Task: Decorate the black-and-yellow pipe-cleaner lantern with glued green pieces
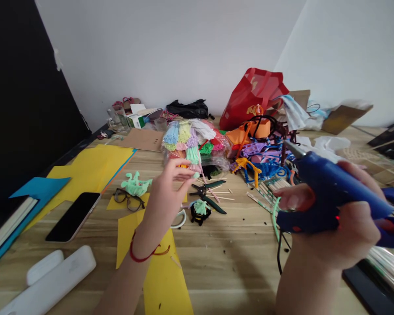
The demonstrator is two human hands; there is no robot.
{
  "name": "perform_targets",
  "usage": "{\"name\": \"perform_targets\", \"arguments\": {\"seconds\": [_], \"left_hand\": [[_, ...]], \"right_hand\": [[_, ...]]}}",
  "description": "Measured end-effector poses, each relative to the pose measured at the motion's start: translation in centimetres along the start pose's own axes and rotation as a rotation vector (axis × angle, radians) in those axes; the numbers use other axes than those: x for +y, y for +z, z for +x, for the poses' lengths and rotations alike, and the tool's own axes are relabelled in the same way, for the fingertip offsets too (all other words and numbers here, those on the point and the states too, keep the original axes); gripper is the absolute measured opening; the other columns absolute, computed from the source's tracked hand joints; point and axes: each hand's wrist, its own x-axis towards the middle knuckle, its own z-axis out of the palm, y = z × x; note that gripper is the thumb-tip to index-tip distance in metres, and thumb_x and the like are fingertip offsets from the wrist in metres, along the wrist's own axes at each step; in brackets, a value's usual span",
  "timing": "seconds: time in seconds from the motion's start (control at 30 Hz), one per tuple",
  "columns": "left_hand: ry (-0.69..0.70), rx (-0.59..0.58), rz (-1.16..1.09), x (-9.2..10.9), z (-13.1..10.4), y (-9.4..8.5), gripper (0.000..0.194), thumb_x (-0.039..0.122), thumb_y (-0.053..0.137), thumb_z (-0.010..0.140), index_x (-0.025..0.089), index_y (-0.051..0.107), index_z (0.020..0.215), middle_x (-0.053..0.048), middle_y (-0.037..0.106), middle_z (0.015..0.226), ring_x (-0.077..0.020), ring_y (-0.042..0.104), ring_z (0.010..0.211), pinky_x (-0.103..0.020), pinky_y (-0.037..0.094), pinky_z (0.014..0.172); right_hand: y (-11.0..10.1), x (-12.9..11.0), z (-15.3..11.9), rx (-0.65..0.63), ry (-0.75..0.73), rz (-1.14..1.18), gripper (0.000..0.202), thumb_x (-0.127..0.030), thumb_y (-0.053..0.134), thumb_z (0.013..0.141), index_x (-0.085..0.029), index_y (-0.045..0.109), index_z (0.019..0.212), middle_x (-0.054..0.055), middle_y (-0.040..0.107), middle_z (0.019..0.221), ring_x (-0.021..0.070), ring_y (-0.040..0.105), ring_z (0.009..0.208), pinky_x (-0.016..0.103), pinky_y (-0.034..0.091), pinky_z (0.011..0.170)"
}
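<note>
My left hand [167, 192] is raised over the table with thumb and fingers pinched on a small pale green piece [196, 175]; its exact kind is too small to make out. A blue glue gun [328, 192] is gripped in my right hand [344, 240], its metal nozzle pointing up and to the left. A red light glows on the gun's side. Below the left hand, a mint-green pipe-cleaner figure [136, 183] and a black and green pipe-cleaner piece [200, 211] rest on the wood. Dark green-handled pliers [210, 192] lie open beside thin sticks.
Bundles of coloured pipe cleaners [192, 140] lie behind the hands, near a red bag [252, 96]. Eyeglasses [128, 199], a phone [74, 216], yellow sheets [164, 271] and a white case [52, 284] are on the left. A black cord [278, 253] hangs by the right hand.
</note>
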Motion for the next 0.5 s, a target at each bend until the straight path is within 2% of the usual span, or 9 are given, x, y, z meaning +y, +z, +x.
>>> {"name": "perform_targets", "arguments": {"seconds": [0.1, 0.17, 0.3, 0.4, 0.5], "left_hand": [[-0.093, 0.011, -0.501, 1.0, -0.1, -0.4, 0.041, 0.021, 0.082, 0.074, 0.022, 0.059, 0.107, 0.000, 0.075, 0.087, -0.0163, 0.074, 0.086, -0.028, 0.060, 0.080], [-0.163, -0.009, -0.703, 1.4, -0.1, -0.7, 0.047, 0.019, 0.087, 0.068, 0.021, 0.060, 0.106, 0.002, 0.073, 0.085, -0.0134, 0.073, 0.082, -0.024, 0.059, 0.078], [-0.261, -0.076, -0.947, 1.6, -0.1, -0.8, 0.053, 0.022, 0.091, 0.061, 0.022, 0.061, 0.104, 0.003, 0.068, 0.086, -0.0107, 0.068, 0.070, -0.023, 0.059, 0.070], [-0.341, -0.116, -1.073, 1.7, -0.1, -0.7, 0.058, 0.027, 0.094, 0.055, 0.021, 0.060, 0.102, 0.001, 0.066, 0.086, -0.0114, 0.066, 0.067, -0.025, 0.058, 0.068], [-0.401, -0.135, -1.189, 2.0, -0.3, -0.7, 0.056, 0.025, 0.093, 0.060, 0.021, 0.060, 0.105, 0.003, 0.062, 0.084, -0.0089, 0.062, 0.073, -0.021, 0.055, 0.070]], "right_hand": [[-0.3, -0.1, -0.2, -0.194, 0.068, 0.081, 0.029, -0.027, 0.067, 0.082, -0.024, 0.077, 0.109, 0.000, 0.071, 0.058, 0.0186, 0.066, 0.041, 0.036, 0.063, 0.050], [-0.4, 0.0, -0.4, -0.313, 0.107, 0.116, 0.031, -0.029, 0.066, 0.084, -0.025, 0.076, 0.114, 0.003, 0.073, 0.062, 0.0202, 0.068, 0.044, 0.037, 0.063, 0.051], [-0.1, 0.4, -0.9, -0.443, 0.159, 0.119, 0.035, -0.031, 0.066, 0.087, -0.027, 0.073, 0.121, 0.005, 0.076, 0.070, 0.0244, 0.071, 0.050, 0.041, 0.063, 0.050], [0.1, 0.7, -1.1, -0.543, 0.186, 0.173, 0.037, -0.032, 0.062, 0.089, -0.027, 0.070, 0.125, 0.004, 0.075, 0.070, 0.0243, 0.071, 0.051, 0.040, 0.061, 0.048], [0.4, 1.0, -1.3, -0.566, 0.231, 0.223, 0.037, -0.036, 0.060, 0.091, -0.026, 0.069, 0.126, 0.001, 0.070, 0.063, 0.0219, 0.068, 0.048, 0.036, 0.059, 0.046]]}}
